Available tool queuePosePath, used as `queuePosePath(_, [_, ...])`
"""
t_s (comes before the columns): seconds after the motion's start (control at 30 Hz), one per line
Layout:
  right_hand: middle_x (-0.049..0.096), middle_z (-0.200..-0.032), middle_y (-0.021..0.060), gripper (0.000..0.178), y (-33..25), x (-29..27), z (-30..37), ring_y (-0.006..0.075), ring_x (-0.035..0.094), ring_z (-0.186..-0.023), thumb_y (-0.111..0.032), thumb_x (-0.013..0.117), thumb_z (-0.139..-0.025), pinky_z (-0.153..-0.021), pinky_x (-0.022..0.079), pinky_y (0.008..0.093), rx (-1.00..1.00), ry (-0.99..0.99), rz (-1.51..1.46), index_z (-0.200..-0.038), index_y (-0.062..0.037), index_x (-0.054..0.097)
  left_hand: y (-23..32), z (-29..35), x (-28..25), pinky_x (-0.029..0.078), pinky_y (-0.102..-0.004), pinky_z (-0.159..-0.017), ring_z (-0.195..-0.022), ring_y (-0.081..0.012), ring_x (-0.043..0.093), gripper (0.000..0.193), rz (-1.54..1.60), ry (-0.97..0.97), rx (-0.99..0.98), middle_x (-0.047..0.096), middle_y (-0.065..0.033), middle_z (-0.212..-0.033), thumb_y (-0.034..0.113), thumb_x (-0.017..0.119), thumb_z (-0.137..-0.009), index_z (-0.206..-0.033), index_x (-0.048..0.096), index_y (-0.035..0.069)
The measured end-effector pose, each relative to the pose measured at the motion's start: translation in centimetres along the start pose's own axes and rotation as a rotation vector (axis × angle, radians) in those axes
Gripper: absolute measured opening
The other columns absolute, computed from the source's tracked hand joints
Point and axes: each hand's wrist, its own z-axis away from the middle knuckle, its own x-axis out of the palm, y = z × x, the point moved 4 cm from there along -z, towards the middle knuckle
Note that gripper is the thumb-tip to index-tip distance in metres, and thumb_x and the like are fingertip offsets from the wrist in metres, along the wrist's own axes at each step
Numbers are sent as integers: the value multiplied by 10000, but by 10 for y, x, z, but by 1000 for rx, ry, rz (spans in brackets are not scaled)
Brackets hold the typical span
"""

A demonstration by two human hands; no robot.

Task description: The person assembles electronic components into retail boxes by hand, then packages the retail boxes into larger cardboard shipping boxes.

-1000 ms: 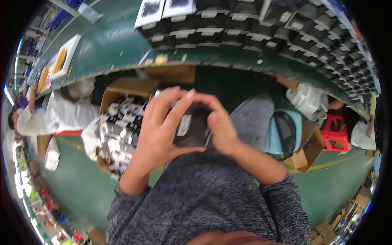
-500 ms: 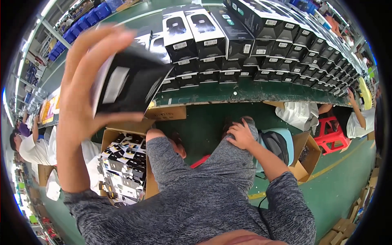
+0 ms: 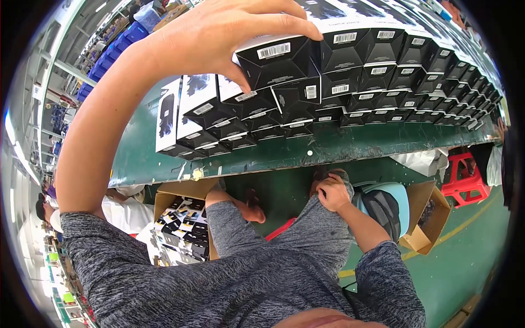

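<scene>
My left hand (image 3: 240,33) reaches over the stack, its thumb and fingers closed round the end of a black and white box (image 3: 279,68). This box is in the top layer, with its barcode end facing me. A box with a small barcode (image 3: 301,98) is below it, and a neighbouring box (image 3: 342,48) stands close on its right. Stepped layers of matching cartons go down to the left, ending at a white-sided box (image 3: 168,117). On my right knee rests my right hand (image 3: 333,192), its fingers curled in with nothing seen in them.
The stack stands on a green worktable (image 3: 246,161) with a worn front edge. Below, left of my legs, an open carton (image 3: 164,202) is full of small packages. At right are a light-blue and grey bag (image 3: 391,205), another open carton (image 3: 435,229) and a red stool (image 3: 465,180).
My left hand has carried the box from near me, at the left, forward and right onto the stack. My right hand stays on the knee, its spread fingers now drawn in.
</scene>
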Motion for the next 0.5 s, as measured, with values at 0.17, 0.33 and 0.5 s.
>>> queuePosePath(0.17, [696, -831, 62, 45, 5, -2, -2, 262, 676, -887, -134, 651, -772, -1068, 451, 459, -20, 5, -18, -787, -114, 688, 1, -18, 10, 376, -459, -1090, -1308, -315, 427, 1072, 154, -244, -313, 452, -128, -1419, 262, 961, -619, -1540, 422, 356])
queuePosePath(0.33, [695, -828, 61, 44, 2, 0, -1, 260, 676, -884, -135, 659, -769, -1053, 460, 458, -26, 6, -11, -791, -110, 687, -3, -7, 11, 390, -460, -1127, -1299, -358, 450, 1148, 259, -192, -304, 442, -170, -1412, 246, 959, -619, -1590, 348, 232])
queuePosePath(0.5, [698, -825, 64, 44, 0, 1, -1, 260, 679, -889, -137, 661, -770, -1049, 462, 452, -14, -7, -1, -792, -110, 688, -35, 42, 38, 356, -473, -1186, -1420, -388, 368, 1219, -73, 244, 233, 345, -224, -1514, 267, 977, -603, -1597, 285, 138])
